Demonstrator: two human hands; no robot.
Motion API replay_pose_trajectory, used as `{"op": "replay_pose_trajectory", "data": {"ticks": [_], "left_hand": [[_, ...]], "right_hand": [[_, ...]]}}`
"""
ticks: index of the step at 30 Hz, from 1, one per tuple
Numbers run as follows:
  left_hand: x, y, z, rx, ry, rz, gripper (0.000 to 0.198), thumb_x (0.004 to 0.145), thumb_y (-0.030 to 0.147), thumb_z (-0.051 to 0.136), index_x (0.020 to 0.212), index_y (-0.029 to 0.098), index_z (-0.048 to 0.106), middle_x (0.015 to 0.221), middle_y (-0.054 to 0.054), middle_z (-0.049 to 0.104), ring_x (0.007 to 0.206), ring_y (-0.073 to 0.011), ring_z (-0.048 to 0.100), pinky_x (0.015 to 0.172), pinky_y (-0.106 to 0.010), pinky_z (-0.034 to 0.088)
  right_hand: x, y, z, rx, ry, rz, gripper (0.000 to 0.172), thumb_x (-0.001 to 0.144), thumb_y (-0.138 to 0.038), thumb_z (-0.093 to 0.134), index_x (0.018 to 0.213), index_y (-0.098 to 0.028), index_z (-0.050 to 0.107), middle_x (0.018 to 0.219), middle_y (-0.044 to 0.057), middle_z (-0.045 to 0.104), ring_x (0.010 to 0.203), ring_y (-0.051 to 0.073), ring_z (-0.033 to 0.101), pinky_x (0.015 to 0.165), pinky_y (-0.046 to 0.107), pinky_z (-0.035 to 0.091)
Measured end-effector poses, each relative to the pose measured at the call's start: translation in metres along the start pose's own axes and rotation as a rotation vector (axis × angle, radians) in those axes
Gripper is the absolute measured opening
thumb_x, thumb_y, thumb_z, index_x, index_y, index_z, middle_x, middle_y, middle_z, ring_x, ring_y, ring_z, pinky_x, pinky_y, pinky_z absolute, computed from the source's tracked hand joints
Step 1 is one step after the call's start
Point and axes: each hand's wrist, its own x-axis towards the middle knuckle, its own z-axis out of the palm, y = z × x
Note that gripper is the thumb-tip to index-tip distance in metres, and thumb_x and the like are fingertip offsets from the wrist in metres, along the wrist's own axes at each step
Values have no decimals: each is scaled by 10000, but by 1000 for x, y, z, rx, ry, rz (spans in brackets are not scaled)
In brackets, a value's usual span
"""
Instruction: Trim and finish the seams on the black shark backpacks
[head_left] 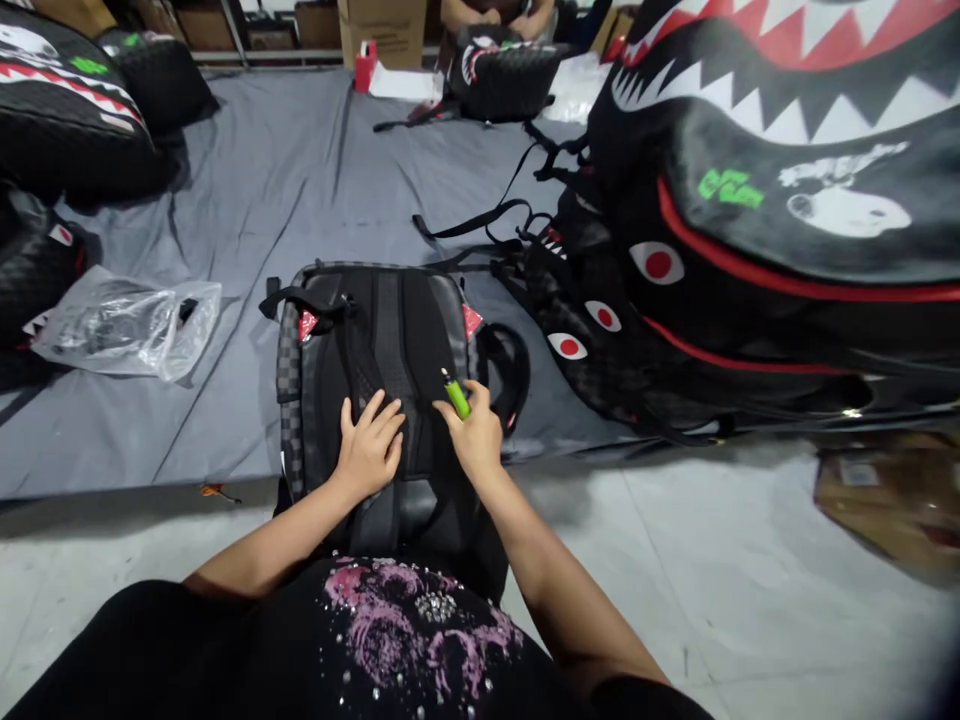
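Observation:
A black backpack (pixel 390 330) with grey checkered sides lies in front of me, its padded back panel and straps facing up. My left hand (pixel 369 448) rests on the panel with its fingers spread, touching a black strap (pixel 358 345). In my right hand (pixel 478 432) is a small green lighter (pixel 457 397), gripped between thumb and fingers with its dark top end pointing up and away from me. This hand is over the right part of the panel. Beyond it, a loose black strap (pixel 511 375) curls off the bag's right side.
Large backpacks (pixel 750 200) with shark-mouth prints are piled at the right. More bags (pixel 67 110) and a clear plastic bag (pixel 135 325) lie at the left on the grey cloth (pixel 247 200). Across the table, a person's hands (pixel 510 20) are behind another bag (pixel 506 80).

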Motion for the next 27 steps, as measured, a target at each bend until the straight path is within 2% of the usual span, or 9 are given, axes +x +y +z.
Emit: {"op": "replay_pose_trajectory", "data": {"ticks": [2,4,7,10,14,16,19,24,27], "left_hand": [[-2,1,0,-13,10,2,287,932,189,506,1190,206,631,1361,-96,625,1415,-293,423,1180,-667,101],[-7,3,1,-19,18,-3,286,928,187,514,1186,209,635,1350,-98,633,1400,-295,443,1182,-657,105],[-23,5,5,-4,36,-20,309,922,190,529,1214,211,625,1345,-95,638,1389,-296,457,1186,-639,108],[-45,5,7,28,54,-33,338,913,185,544,1244,214,610,1345,-86,639,1386,-296,458,1188,-624,119],[-51,7,-7,62,56,-63,300,920,208,542,1204,239,634,1352,-84,634,1414,-321,411,1169,-655,136],[-29,10,-20,65,76,-23,285,926,219,531,1187,249,643,1356,-83,630,1417,-313,405,1169,-638,172],[39,11,-30,20,34,228,308,957,196,456,1209,228,630,1308,-72,660,1322,-223,518,1175,-498,284],[169,-4,-7,160,-197,435,278,953,329,491,1072,164,681,1176,-132,689,1227,-294,570,1114,-515,323],[198,-8,-1,305,-325,527,374,949,439,491,875,145,710,920,-128,711,941,-275,659,934,-459,419]], "right_hand": [[-1,13,-18,13,26,129,623,777,-588,669,1225,-171,549,801,48,674,728,267,649,648,340,459],[-3,17,-29,109,46,174,560,848,-605,565,1206,-174,545,727,10,626,658,224,608,611,316,440],[-10,13,-22,347,44,70,497,971,-500,384,1345,-184,472,737,-11,589,569,155,545,556,280,443],[-18,10,-6,560,-23,-72,528,990,-391,383,1497,-253,337,1030,51,620,615,113,604,542,255,494],[-19,12,4,697,-36,-183,366,984,-358,413,1271,-250,612,1179,83,592,772,144,694,693,315,574],[-19,12,7,794,-37,-211,354,988,-369,423,1250,-241,624,1125,78,641,853,182,709,846,394,565],[-23,13,9,962,-72,-232,473,999,-448,378,1410,-234,472,1207,108,660,1044,241,685,969,482,516],[-34,20,1,993,-105,-251,615,928,-538,440,1437,-211,331,1370,165,580,1252,301,585,1051,551,451],[-38,20,-5,958,-108,-246,576,888,-457,585,1359,-237,337,1353,168,601,1233,281,605,1081,545,427]]}}
